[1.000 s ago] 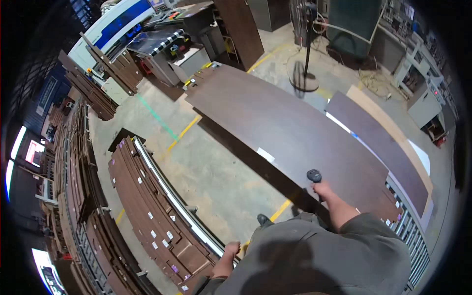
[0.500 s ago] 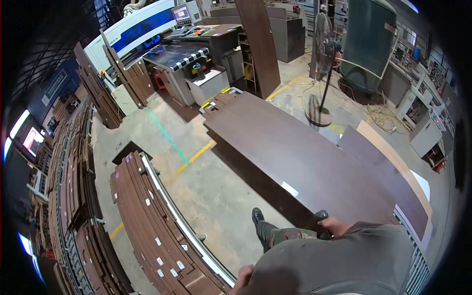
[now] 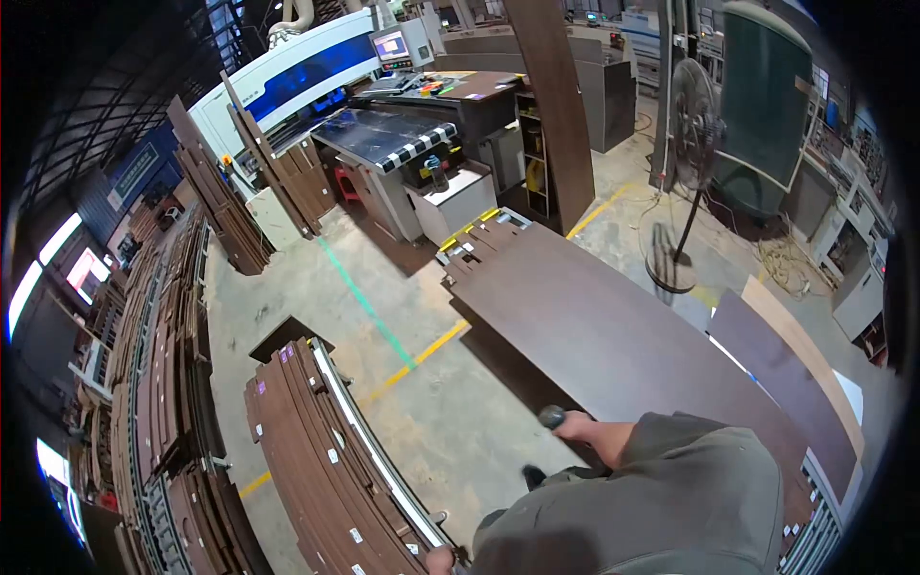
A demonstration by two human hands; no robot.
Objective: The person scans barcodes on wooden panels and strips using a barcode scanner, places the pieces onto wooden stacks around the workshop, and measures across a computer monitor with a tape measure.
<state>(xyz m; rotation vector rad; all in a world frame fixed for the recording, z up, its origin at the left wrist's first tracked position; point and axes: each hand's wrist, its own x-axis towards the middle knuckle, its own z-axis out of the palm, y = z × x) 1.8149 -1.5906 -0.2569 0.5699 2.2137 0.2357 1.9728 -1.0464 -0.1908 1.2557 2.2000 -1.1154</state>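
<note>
My right hand [image 3: 573,426] is closed round a dark handheld tool with a rounded head [image 3: 552,417], beside the near edge of the large brown panel [image 3: 613,326]. At the bottom of the view my left hand [image 3: 441,560] shows only in part, near the rail of the stack of brown panels [image 3: 326,450]; its fingers are too cut off to read. White labels dot that stack.
A standing fan [image 3: 694,144] is beyond the large panel. Further back are a machine with a monitor [image 3: 391,46] and a black-topped table [image 3: 374,136]. More brown boards [image 3: 144,383] line the left. A roller conveyor [image 3: 815,527] lies at the lower right.
The view has swung up and forward. My right hand with the tool has moved from over the large panel to beyond its near edge. My left hand has dropped toward the frame's bottom.
</note>
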